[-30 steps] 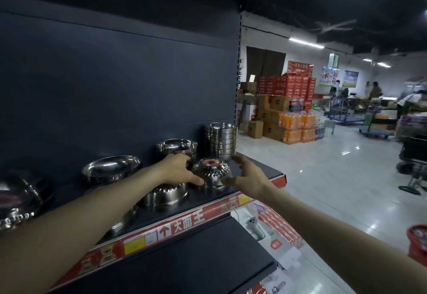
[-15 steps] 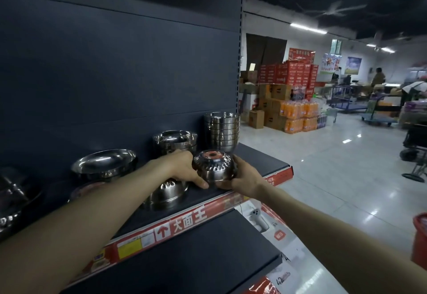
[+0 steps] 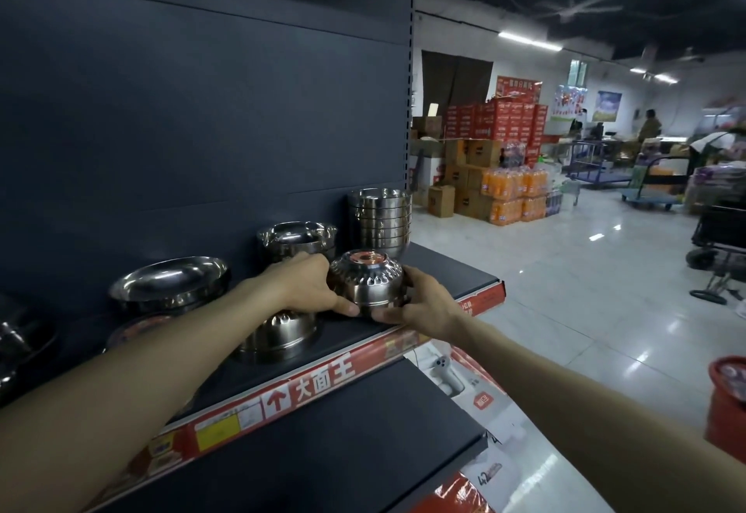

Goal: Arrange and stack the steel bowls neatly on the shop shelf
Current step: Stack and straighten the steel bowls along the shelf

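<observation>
Head view: left hand [image 3: 306, 284] and right hand [image 3: 424, 304] grip an upturned bowl [image 3: 366, 278] between their fingers, at the shelf [image 3: 456, 274] front. Bowl stack [image 3: 380, 222] behind fingertips.

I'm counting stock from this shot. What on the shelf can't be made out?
Head view:
Inverted bowl: its sides covered by the left hand and right hand; nested count unclear.
Lower bowl: top hidden by the left forearm.
Steelware at the left edge: cut off, in shadow.
Shelf label: print too small.
</observation>
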Motion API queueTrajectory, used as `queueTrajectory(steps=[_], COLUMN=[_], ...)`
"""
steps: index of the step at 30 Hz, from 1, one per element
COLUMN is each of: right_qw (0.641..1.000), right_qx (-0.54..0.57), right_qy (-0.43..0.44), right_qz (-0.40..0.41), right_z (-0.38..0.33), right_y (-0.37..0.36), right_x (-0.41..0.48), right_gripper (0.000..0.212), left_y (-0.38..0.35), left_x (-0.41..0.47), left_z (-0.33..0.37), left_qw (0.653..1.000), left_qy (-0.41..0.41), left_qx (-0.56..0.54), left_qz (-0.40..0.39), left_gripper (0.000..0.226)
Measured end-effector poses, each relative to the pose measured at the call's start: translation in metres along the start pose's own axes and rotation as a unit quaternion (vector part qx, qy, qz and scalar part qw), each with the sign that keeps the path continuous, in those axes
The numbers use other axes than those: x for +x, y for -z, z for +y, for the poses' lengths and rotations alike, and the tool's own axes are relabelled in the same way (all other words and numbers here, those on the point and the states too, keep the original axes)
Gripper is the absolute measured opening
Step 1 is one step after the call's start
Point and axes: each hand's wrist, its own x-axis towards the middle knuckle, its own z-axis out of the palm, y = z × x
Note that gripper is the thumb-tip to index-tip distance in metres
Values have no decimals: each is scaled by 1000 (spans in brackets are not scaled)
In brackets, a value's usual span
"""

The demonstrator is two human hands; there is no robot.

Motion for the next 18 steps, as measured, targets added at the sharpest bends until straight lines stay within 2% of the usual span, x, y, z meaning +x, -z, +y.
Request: queueTrajectory(steps=[4,8,11,15,18], right_qw=[1000,998,994,990,988], right_qx=[5,25,52,63,74], right_qy=[17,51,76,108,127], right_qz=[8,40,51,57,53], right_z=[-15,-30,-41,-63,-77], right_y=[12,29,46,66,78], right_x=[-9,-21,-29,-45,-59], right_gripper=[82,80,75,79,74], left_y=[12,23,29,36,42], left_x=[-11,-30,-45,-67,-82], left_z=[2,11,17,28,39], left_qw=[1000,993,980,962,949], left_qy=[-22,-66,-104,-136,-149], left_qx=[-9,-68,-123,-185,-217], left_qz=[16,68,115,150,177], left_gripper=[98,59,48,56,63])
